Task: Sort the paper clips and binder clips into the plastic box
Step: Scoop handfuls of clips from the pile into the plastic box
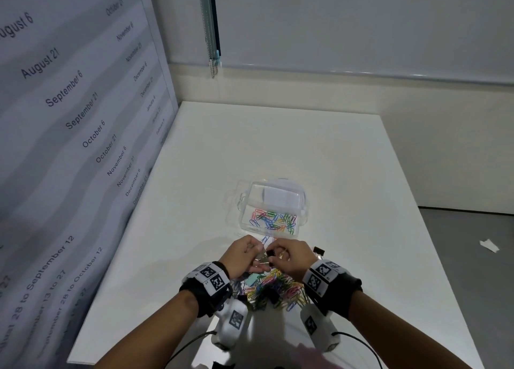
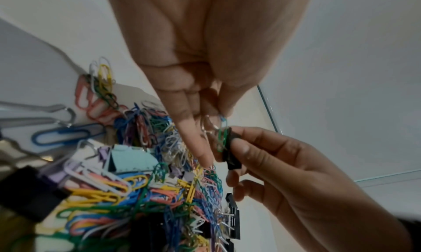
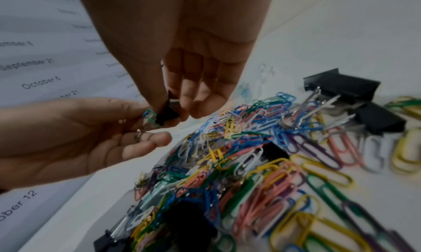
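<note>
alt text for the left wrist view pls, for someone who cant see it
The left hand and right hand pinch a small black binder clip tangled with a green paper clip, held above a heap of colourful paper clips on a white table. More black binder clips lie in the heap.

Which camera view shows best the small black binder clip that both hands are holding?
The left wrist view: the small black binder clip sits near the centre, pinched by the right hand, with green paper clips tangled on it. The right wrist view shows it mostly hidden behind fingers. The head view shows only a tiny dark spot.
</note>
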Available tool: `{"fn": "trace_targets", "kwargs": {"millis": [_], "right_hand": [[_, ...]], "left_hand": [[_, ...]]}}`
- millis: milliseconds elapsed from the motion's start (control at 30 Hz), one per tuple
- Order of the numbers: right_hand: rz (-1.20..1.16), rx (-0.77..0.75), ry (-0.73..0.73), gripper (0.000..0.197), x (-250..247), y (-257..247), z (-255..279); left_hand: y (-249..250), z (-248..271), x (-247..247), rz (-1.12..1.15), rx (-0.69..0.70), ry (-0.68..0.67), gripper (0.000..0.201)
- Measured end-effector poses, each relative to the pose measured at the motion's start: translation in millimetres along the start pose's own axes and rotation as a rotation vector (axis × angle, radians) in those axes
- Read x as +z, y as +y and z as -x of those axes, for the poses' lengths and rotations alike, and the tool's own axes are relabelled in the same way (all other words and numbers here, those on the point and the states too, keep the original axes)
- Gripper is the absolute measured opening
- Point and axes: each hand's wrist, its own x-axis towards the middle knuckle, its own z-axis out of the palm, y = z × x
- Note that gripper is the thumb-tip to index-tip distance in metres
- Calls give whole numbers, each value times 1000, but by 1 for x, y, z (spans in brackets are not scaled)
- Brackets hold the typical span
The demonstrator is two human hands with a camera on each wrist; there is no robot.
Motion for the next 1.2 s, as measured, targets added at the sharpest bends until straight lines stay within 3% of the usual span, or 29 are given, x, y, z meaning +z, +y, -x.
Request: {"fn": "trace_targets", "kwargs": {"millis": [300, 500, 633, 800, 867, 1000, 1100, 1200], "right_hand": [[6, 83, 39, 23, -19, 33, 14], [88, 211, 83, 27, -34, 68, 23], [142, 204, 85, 26, -37, 69, 23], [300, 102, 120, 30, -31, 62, 13], [336, 73, 50, 31, -28, 53, 6], [372, 62, -81, 39, -19, 35, -8], [425, 104, -133, 58, -12, 28, -14], [504, 107, -214, 61, -4, 24, -17]], "left_hand": [[16, -10, -9, 13, 58, 133, 9], [47, -24, -12, -19, 115, 148, 26], [59, -29, -12, -112, 105, 135, 41], [54, -20, -12, -353, 209, 120, 29], [44, -17, -13, -425, 221, 111, 17], [22, -15, -15, -741, 131, 109, 14], [7, -16, -13, -1047, 32, 74, 45], [-6, -17, -8, -1100, 54, 110, 60]]}}
